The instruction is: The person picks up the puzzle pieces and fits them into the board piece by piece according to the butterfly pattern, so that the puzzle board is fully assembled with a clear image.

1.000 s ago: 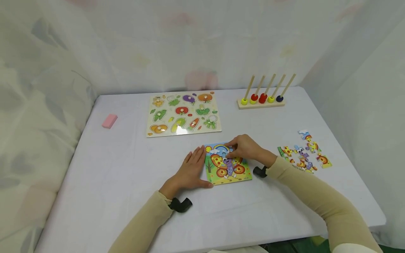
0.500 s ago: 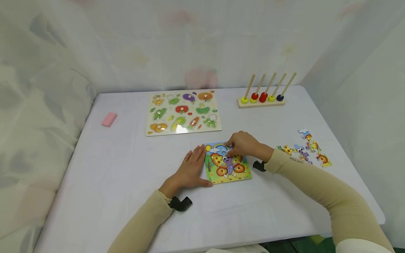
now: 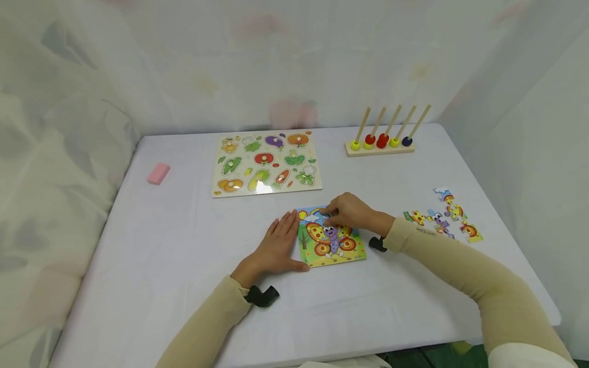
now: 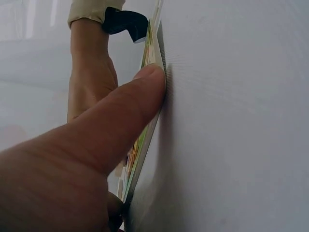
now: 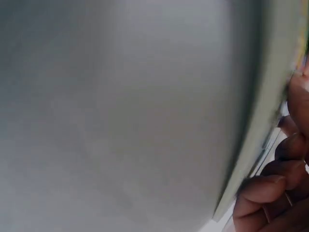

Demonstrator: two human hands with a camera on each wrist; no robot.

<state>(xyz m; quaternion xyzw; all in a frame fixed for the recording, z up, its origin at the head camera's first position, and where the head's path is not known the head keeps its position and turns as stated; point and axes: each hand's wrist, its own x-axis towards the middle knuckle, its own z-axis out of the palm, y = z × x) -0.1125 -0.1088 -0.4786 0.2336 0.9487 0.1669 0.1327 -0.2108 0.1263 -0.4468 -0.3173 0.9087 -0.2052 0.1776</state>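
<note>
A square butterfly jigsaw puzzle (image 3: 330,240) lies flat on the white table, its edge also seen in the left wrist view. My left hand (image 3: 275,249) rests along its left side, fingers extended, with the thumb (image 4: 140,92) against the lower left corner. Over the puzzle's upper right, my right hand (image 3: 353,210) pinches a puzzle piece at the rainbow between thumb and forefinger, the piece mostly hidden by the fingers. In the right wrist view, curled fingers (image 5: 263,189) sit beside the board's pale edge (image 5: 258,125).
Several loose puzzle pieces (image 3: 454,211) lie to the right, some partly behind the right sleeve. A vegetable peg board (image 3: 299,190) lies behind the puzzle. A bead-stacking rack (image 3: 381,152) stands at back right. A pink block (image 3: 158,174) sits at far left.
My right hand has shifted slightly left and away from me over the puzzle's top, its sleeve now covering some loose pieces. The left hand stays in place.
</note>
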